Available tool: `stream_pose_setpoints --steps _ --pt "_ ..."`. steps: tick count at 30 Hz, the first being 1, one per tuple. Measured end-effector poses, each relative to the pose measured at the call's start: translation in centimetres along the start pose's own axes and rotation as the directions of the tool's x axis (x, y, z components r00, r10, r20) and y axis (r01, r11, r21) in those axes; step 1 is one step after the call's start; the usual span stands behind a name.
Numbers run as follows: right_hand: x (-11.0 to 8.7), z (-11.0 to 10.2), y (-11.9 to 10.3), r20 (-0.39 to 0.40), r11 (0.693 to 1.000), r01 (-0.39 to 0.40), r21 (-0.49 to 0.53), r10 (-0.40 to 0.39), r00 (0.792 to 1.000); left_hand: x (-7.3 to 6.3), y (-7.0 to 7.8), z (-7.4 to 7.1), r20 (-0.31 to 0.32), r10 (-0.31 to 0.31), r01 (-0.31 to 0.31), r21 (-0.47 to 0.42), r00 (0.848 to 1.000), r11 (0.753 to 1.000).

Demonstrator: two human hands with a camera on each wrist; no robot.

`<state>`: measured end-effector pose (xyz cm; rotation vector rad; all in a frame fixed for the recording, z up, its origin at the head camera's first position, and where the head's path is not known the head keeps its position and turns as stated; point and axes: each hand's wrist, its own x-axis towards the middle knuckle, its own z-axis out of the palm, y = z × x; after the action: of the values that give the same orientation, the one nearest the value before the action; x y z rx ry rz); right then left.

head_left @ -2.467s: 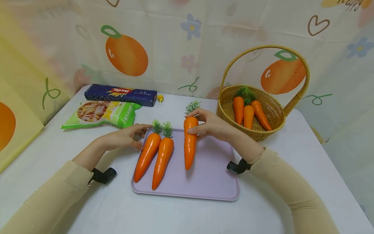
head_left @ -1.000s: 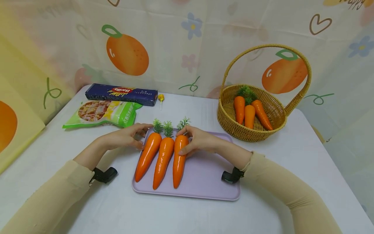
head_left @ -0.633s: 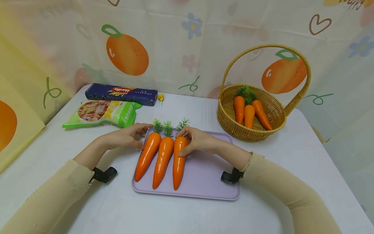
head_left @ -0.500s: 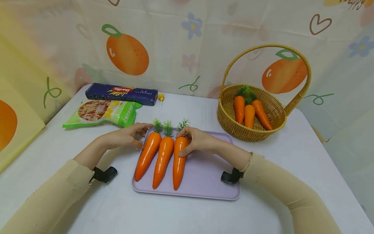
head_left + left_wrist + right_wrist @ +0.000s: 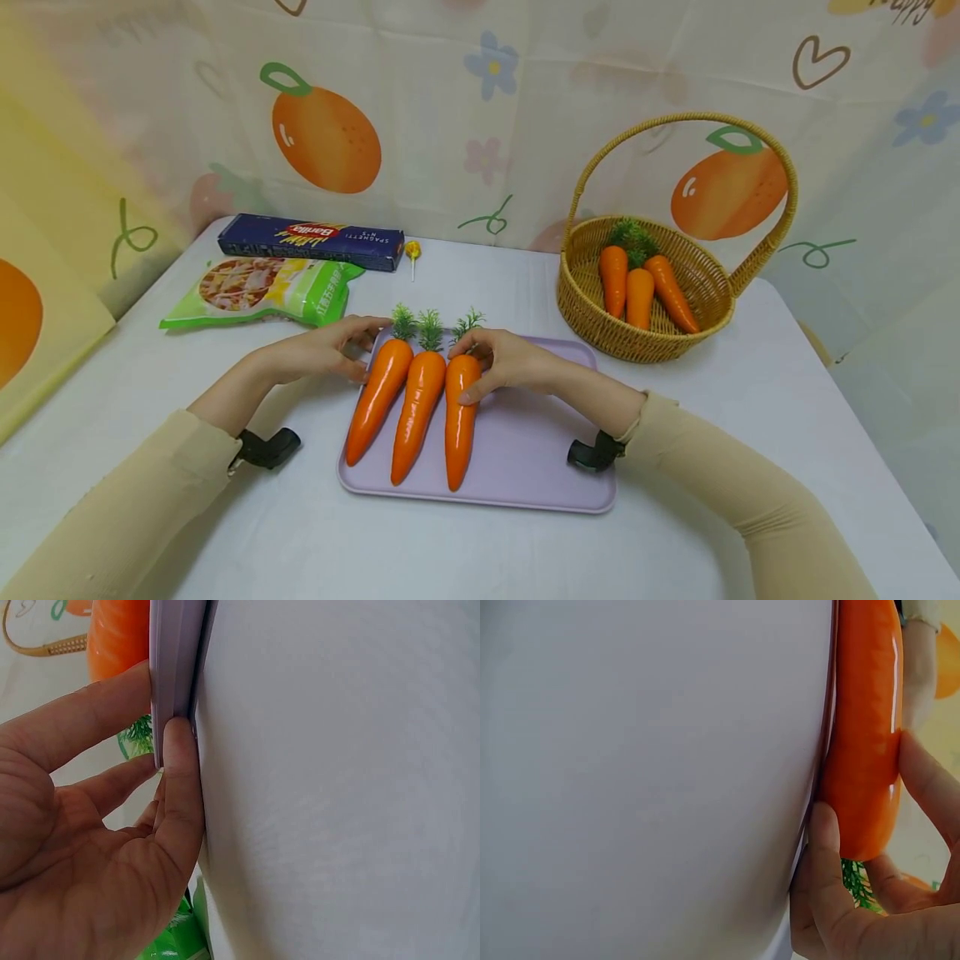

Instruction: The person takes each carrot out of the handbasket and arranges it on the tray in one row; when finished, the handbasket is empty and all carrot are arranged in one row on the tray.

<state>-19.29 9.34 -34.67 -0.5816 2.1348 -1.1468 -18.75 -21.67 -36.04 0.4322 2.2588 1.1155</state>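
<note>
A lilac tray [image 5: 536, 450] lies on the table, and my left hand [image 5: 322, 350] holds its far left corner. In the left wrist view the thumb meets the rim while a finger [image 5: 181, 750] lies along the tray's lower edge. Two orange toy carrots, a left carrot [image 5: 378, 404] and a middle carrot [image 5: 417, 417], rest side by side on the tray. To their right lies a third carrot [image 5: 459, 437], its green top pointing away. My right hand [image 5: 506, 367] grips that one near its thick end, thumb on the near side; the other fingertips are partly hidden behind it.
A wicker basket [image 5: 600, 336] with a tall handle stands at the back right, holding several carrots [image 5: 639, 300]. At the back left lie a blue spaghetti box [image 5: 311, 242], a green food bag [image 5: 262, 290] and a yellow lollipop [image 5: 412, 250]. A printed cloth hangs behind.
My right hand has brought the third carrot left and down onto the tray beside the other two. Its tip has since shifted slightly toward me. The left hand stays at the tray corner.
</note>
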Motion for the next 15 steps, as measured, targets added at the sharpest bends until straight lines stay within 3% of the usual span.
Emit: stream_pose_setpoints --steps 15 --pt "-0.6 -0.44 -0.43 -0.019 1.0 -0.007 0.0 0.007 1.0 0.05 0.09 0.04 0.0 0.003 -0.003 0.009 1.0 1.0"
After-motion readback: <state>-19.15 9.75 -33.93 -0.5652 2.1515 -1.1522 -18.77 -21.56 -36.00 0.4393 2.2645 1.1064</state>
